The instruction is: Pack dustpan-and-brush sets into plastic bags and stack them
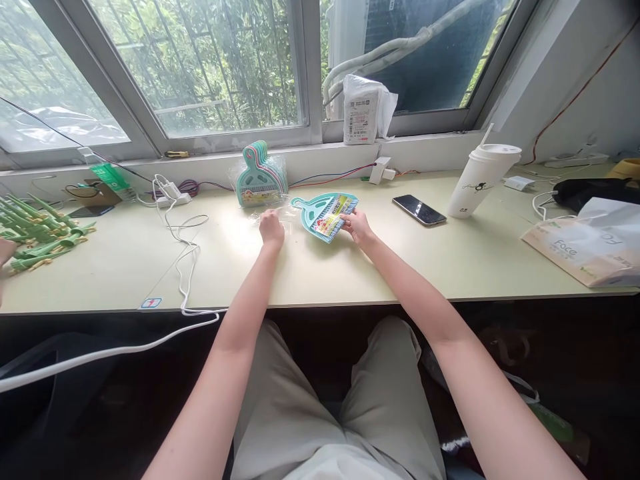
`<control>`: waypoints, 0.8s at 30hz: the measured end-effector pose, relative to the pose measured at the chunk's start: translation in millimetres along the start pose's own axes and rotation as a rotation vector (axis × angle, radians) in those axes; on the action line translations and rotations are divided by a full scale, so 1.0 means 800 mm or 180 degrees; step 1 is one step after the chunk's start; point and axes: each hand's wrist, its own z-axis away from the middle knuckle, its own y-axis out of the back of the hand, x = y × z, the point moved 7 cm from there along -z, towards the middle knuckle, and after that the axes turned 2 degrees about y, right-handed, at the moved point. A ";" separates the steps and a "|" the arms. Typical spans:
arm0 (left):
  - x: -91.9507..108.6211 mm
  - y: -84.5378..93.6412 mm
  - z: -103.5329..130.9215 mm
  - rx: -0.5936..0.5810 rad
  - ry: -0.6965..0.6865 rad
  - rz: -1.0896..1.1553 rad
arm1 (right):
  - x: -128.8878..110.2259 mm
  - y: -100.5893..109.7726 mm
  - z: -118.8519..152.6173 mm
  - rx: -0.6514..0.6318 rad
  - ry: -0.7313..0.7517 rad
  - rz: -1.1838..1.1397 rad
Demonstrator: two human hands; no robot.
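My right hand (359,227) grips a small teal dustpan (311,212) by its wide edge, fingers closed on the right corner. A bright printed label and a row of bristle-like stripes show along that edge, and the handle with its hanging hole points left. My left hand (271,229) is closed in a fist low over the table, on thin clear plastic film (290,212), seemingly a bag. Just behind it stands a stack of similar dustpans (260,179), upright against the sill, front one teal and others in mixed colours, partly wrapped in clear plastic.
Right of the dustpan lie a phone (419,209), a white cup with a straw (481,180) and a tissue pack (585,243). White cables (183,260) trail over the table's left part. Green stalks (43,233) lie far left, beside another person's hand (6,251).
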 end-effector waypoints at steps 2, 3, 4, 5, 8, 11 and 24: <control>-0.004 0.007 -0.001 0.0208 0.0006 0.0268 | -0.009 0.003 -0.001 0.0095 0.0145 0.0123; -0.003 0.009 -0.001 0.0287 -0.0015 0.0393 | -0.013 0.004 -0.002 0.0112 0.0199 0.0156; -0.002 0.011 -0.001 0.0345 -0.0062 0.0505 | -0.015 0.003 -0.002 0.0095 0.0219 0.0157; 0.002 0.012 0.000 0.0379 -0.0132 0.0603 | -0.015 0.001 -0.002 0.0039 0.0199 0.0129; 0.022 0.011 0.005 0.0335 -0.0528 0.0800 | -0.009 -0.011 0.001 -0.0239 0.0023 0.0051; 0.046 0.007 0.015 0.0206 -0.1083 0.0824 | -0.002 -0.020 0.006 -0.0350 -0.0044 0.0083; 0.038 0.019 0.012 0.0693 -0.0923 0.0776 | -0.005 -0.002 0.006 0.0211 0.0117 -0.0126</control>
